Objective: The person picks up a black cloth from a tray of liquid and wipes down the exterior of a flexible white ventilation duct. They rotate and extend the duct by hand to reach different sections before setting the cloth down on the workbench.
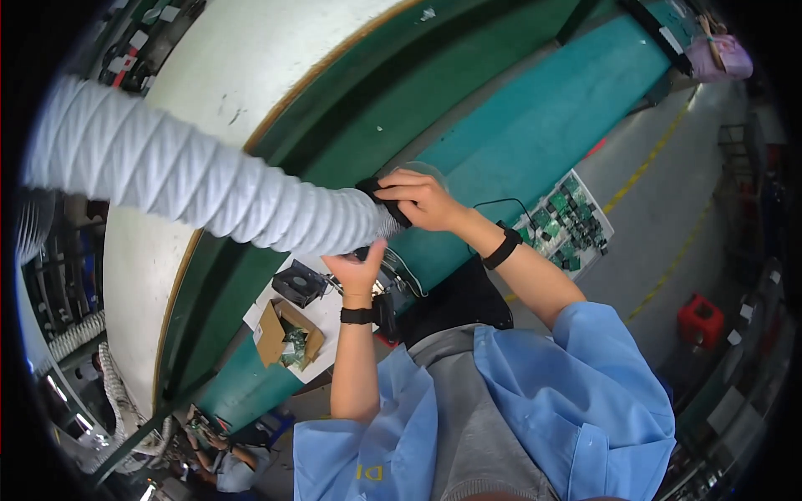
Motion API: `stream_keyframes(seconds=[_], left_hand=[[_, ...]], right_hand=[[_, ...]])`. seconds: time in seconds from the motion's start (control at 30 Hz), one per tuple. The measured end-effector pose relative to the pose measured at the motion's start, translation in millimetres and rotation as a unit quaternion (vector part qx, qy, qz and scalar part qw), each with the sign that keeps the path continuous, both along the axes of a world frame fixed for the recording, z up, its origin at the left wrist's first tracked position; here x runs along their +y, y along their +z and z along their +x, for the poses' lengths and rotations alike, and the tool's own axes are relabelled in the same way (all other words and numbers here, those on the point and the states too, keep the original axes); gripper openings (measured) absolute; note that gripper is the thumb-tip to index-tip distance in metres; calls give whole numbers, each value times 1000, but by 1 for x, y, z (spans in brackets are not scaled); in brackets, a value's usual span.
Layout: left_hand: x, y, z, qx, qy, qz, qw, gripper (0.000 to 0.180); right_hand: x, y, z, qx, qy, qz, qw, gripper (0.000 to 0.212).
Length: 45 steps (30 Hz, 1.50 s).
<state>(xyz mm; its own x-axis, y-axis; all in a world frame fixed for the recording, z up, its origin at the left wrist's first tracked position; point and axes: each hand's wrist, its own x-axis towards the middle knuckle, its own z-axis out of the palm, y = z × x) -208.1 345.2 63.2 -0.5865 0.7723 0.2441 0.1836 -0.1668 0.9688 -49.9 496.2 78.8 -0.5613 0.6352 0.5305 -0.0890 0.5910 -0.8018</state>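
A thick white ribbed duct hose [225,188] comes in from the left and ends in front of me at a black collar [393,209]. A clear rounded hood [430,171] shows partly behind that end. My right hand [426,202] is closed over the collar from the right, its fingers bent across it. From below, my left hand [359,269] holds the hose's end, thumb pointing up along it; the hose hides its other fingers. Both wrists wear black bands.
Below the hose stand a black boxy fan-like device [299,284] and an open cardboard box [288,336] with green circuit boards. A white tray [606,219] of circuit boards lies at the right. The green bench [501,159] runs diagonally. Another person [234,468] works at lower left.
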Motion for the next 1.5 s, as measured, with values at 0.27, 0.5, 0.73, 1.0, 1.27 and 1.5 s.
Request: stream_keyframes(seconds=[0.27, 0.5, 0.73, 1.0, 1.27, 1.5], left_hand=[[22, -29, -21, -52, -129, -121, 983, 95], [40, -60, 5, -150, -147, -43, 977, 96], [36, -21, 15, -168, -86, -25, 982, 99], [20, 55, 44, -170, -133, -46, 975, 99], [28, 107, 59, -54, -194, -95, 975, 98], [32, 163, 91, -39, -205, -18, 978, 109]], right_hand=[[2, -20, 17, -52, -73, -8, 996, 33], [-3, -44, 27, -115, -198, -37, 973, 31], [-1, 12, 21, 154, -254, -245, 923, 31], [-2, 80, 43, 186, -79, -93, 975, 53], [22, 159, 58, 53, -53, -125, 989, 84], [43, 221, 74, 39, -52, 190, 980, 57]])
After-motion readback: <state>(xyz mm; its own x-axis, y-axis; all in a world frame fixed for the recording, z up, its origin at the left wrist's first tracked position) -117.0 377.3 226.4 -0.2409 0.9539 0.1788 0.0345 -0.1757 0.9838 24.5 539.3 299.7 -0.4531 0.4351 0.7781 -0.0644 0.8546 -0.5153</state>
